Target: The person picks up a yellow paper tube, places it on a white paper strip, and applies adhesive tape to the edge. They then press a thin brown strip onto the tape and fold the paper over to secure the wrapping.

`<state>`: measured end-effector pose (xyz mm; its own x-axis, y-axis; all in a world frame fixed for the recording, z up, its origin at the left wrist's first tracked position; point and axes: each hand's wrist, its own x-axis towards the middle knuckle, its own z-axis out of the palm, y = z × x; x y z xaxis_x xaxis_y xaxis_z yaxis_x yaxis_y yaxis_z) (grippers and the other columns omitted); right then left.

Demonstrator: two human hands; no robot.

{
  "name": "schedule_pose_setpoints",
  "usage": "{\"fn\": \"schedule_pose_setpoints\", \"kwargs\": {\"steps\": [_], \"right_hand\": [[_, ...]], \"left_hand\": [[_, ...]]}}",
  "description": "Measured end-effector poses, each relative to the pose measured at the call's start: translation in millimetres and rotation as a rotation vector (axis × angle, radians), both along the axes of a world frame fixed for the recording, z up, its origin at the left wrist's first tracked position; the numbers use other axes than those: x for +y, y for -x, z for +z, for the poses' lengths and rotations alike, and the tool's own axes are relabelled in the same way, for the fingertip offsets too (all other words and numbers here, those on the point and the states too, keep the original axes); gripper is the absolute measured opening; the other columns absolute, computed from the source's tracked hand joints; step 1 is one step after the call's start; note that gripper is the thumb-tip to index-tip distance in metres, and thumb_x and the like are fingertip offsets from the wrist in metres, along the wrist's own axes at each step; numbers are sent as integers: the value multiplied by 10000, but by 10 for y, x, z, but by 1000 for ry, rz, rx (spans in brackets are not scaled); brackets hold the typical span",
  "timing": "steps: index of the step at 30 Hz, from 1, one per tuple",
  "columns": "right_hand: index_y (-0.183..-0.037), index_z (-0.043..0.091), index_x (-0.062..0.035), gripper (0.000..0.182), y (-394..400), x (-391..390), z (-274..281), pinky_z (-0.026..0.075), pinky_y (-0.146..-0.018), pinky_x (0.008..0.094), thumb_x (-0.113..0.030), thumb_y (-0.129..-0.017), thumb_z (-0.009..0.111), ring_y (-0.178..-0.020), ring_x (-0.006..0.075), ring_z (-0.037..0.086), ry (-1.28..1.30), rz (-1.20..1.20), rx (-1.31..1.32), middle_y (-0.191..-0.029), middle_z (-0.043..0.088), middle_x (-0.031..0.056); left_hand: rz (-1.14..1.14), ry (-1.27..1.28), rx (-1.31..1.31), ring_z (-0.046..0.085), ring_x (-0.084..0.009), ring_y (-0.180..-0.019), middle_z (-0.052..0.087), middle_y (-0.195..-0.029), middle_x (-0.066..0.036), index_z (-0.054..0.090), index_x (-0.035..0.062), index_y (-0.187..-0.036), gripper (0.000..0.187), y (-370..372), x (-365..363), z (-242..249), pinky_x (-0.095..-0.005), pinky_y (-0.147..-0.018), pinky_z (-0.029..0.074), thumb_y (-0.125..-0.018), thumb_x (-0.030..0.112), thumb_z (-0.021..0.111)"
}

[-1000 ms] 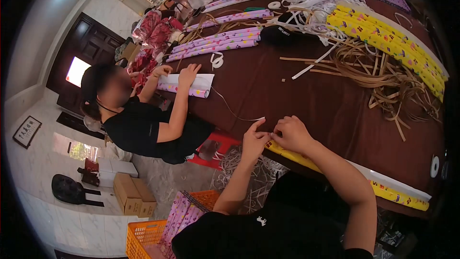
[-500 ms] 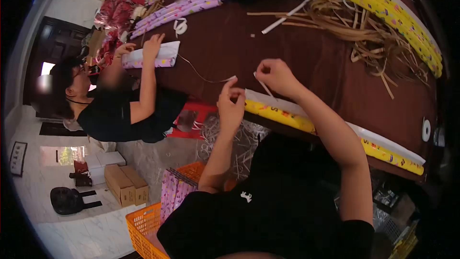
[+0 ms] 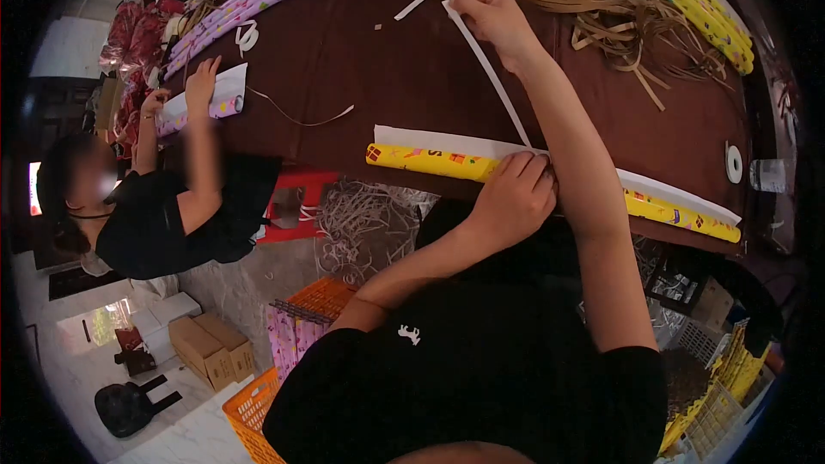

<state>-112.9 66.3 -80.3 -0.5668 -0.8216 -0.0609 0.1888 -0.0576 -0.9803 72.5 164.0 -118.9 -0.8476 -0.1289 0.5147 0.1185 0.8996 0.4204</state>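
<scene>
In front of me a yellow patterned roll of wrapping paper [image 3: 438, 161] lies along the table's near edge, its white flap turned up along the far side. My left hand [image 3: 520, 193] is closed over the roll near its middle, fingers pressed on the flap. Higher up, my right hand [image 3: 498, 26] pinches the end of a narrow white tape strip [image 3: 490, 73]. The strip stretches taut from those fingers down to the flap beside my left hand. My right forearm covers part of the roll.
A co-worker [image 3: 146, 215] on the left handles a pink roll [image 3: 232, 106]. Brown strips [image 3: 593, 0] and yellow rolls [image 3: 687, 9] lie at the back. A white tape roll [image 3: 733, 163] sits at the right. An orange basket [image 3: 249, 408] and red stool [image 3: 296, 198] stand below.
My left hand has moved right and down onto the roll. My right hand has risen away from it, drawing out a longer length of white strip. The view has shifted.
</scene>
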Motion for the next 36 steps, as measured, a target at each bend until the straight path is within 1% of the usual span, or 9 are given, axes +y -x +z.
{"fn": "schedule_pose_setpoints", "kwargs": {"steps": [4,5,7,8,13,18,27,34,36], "right_hand": [[-892,681,-36,178,112,125,211,308,-495,179,-188,-926,597,-544,-1,407,87,-101,19,-656,538,-64],[-928,677,-16,182,178,176,304,380,-519,212,-180,-921,598,-574,47,503,87,-93,52,-745,600,-40],[-980,696,-26,191,295,373,535,405,-533,251,-180,-885,633,-584,121,538,93,-140,117,-704,621,26],[-980,696,-26,191,407,573,631,405,-533,251,-180,-885,633,-584,121,538,75,-173,131,-704,621,26],[-986,690,-24,187,782,1783,1113,418,-540,257,-168,-883,629,-606,133,556,-116,-414,537,-733,629,26],[-993,685,-23,184,978,3400,1984,430,-547,264,-156,-881,625,-628,144,574,-361,-606,971,-762,637,27],[-1005,676,-19,182,529,5834,3745,451,-560,275,-134,-877,619,-668,165,606,-703,-779,1694,-814,652,29],[-1015,669,-17,182,-116,6898,4240,468,-570,285,-117,-874,613,-699,182,632,-922,-866,2184,-854,663,30],[-1016,668,-17,182,-76,6729,4019,471,-572,286,-115,-873,613,-703,184,635,-944,-882,2254,-860,665,30]], "left_hand": [[-137,-51,-1,530,-342,-988,574,-1034,-176,607,-41,-988,277,-17,-105,31,-430,-870,467,-753,87,677],[-152,-66,-36,521,-345,-1005,561,-1062,-177,596,-34,-1026,319,-30,-127,48,-432,-872,465,-747,87,689],[-170,-56,-64,518,-349,-1016,553,-1075,-173,587,-27,-1076,373,-35,-143,81,-427,-872,463,-743,82,715],[-184,-54,-58,523,-348,-1012,557,-1067,-167,589,-22,-1082,369,-25,-153,73,-425,-873,463,-752,82,717],[-172,-35,-39,533,-355,-1005,573,-1067,-152,604,10,-1141,369,-39,-147,43,-432,-877,461,-801,100,718],[-201,-2,-57,530,-356,-1000,566,-1061,-154,596,-8,-1147,335,-32,-160,64,-440,-872,451,-841,91,691],[-237,1,-141,537,-337,-997,568,-1074,-155,589,-16,-1160,349,-23,-171,124,-421,-869,456,-835,68,685],[-235,4,-175,544,-338,-1001,579,-1075,-162,604,-28,-1134,330,-2,-162,160,-417,-883,459,-827,58,688],[-223,2,-193,544,-339,-1003,580,-1077,-162,605,-24,-1136,332,-9,-161,163,-417,-885,459,-826,60,689]]}}
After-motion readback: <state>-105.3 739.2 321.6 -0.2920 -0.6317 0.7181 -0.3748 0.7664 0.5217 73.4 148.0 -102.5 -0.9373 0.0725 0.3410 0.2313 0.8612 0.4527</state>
